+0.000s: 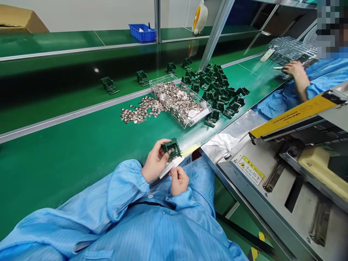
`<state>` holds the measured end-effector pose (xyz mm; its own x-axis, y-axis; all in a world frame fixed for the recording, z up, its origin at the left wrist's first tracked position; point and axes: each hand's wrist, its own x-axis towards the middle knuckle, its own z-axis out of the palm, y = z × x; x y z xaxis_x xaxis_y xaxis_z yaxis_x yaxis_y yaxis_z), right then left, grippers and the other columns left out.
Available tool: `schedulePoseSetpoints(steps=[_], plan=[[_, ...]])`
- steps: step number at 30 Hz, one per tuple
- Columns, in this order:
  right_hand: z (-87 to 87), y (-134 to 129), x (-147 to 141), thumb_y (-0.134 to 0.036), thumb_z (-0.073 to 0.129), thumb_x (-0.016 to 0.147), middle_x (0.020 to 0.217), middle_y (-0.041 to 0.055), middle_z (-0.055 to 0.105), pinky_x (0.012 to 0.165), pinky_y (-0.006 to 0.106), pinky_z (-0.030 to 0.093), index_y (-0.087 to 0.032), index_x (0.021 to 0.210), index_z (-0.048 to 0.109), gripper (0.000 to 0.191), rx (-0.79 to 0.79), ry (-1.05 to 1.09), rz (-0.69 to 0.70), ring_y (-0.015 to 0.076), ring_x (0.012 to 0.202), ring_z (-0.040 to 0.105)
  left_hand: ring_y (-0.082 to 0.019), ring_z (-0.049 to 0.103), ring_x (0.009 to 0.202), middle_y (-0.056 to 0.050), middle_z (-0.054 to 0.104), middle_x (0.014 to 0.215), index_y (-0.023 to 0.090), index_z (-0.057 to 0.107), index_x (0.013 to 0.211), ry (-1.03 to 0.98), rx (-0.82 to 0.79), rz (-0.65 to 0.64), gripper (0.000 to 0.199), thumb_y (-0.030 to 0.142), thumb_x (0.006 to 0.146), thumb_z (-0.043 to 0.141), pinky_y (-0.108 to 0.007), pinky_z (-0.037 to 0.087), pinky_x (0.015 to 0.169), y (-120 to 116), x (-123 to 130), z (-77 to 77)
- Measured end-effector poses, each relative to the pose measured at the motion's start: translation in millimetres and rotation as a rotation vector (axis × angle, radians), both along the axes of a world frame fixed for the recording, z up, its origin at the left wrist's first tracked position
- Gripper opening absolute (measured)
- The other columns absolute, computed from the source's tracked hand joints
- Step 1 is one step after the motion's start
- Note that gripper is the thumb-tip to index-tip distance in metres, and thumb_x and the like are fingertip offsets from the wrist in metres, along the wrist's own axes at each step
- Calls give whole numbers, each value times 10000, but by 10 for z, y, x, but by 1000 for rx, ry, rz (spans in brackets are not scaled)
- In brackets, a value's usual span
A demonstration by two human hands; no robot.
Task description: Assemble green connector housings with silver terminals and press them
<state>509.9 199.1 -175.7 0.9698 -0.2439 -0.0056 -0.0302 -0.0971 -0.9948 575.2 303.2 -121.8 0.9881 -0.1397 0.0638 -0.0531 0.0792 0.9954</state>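
Observation:
My left hand (156,161) grips a dark green plastic frame part (172,148) between thumb and fingers, above the table's near edge. Just below that part lies a strip of small silvery metal pieces (170,166), with a pale yellow strip (191,149) running on to the right. My right hand (179,180) is closed in a pinch at the lower side of the silvery strip; what its fingertips hold is too small to make out. Beyond my hands, a clear plastic box (197,118) full of small metal pieces (176,96) stands on the green table (89,145), with more pieces (141,110) spilled to its left.
Many green frame parts (214,87) are heaped right of the box; several stand on the belt (67,83) behind. A metal machine (244,174) with a yellow guard edges my right side. Another person's hand (296,70) works at the far right. A blue bin (143,34) stands behind.

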Motion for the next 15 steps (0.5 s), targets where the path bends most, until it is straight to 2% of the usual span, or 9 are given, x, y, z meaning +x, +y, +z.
schedulePoseSetpoints(steps=[7, 11, 13, 15], plan=[[-173, -191, 49, -506, 497, 883, 683, 36, 540, 690, 335, 420, -225, 633, 540, 379, -164, -76, 126, 204, 699, 511, -169, 609, 856, -53, 585, 1008, 225, 460, 1242, 11, -7, 0, 403, 351, 886, 599, -276, 577, 705, 23, 19, -27], [-255, -387, 59, -459, 636, 796, 540, 17, 551, 569, 318, 389, -233, 544, 595, 341, -244, 3, 214, 185, 524, 494, -167, 603, 851, -54, 572, 1011, 218, 450, 1199, 29, -67, 8, 440, 424, 854, 629, -280, 583, 684, 10, 39, -18], [-193, -492, 39, -426, 731, 711, 484, 15, 561, 512, 310, 363, -238, 513, 623, 294, -276, 38, 223, 181, 459, 479, -168, 609, 847, -56, 568, 1008, 214, 443, 1181, 41, -95, -4, 461, 460, 841, 634, -288, 587, 685, 11, 30, 11], [-14, -580, 15, -413, 752, 709, 527, 25, 619, 512, 314, 381, -243, 569, 676, 233, -294, 50, 195, 197, 480, 526, -167, 611, 862, -57, 569, 1019, 217, 442, 1187, 37, -99, -18, 444, 450, 855, 622, -293, 585, 712, 16, 0, 58]])
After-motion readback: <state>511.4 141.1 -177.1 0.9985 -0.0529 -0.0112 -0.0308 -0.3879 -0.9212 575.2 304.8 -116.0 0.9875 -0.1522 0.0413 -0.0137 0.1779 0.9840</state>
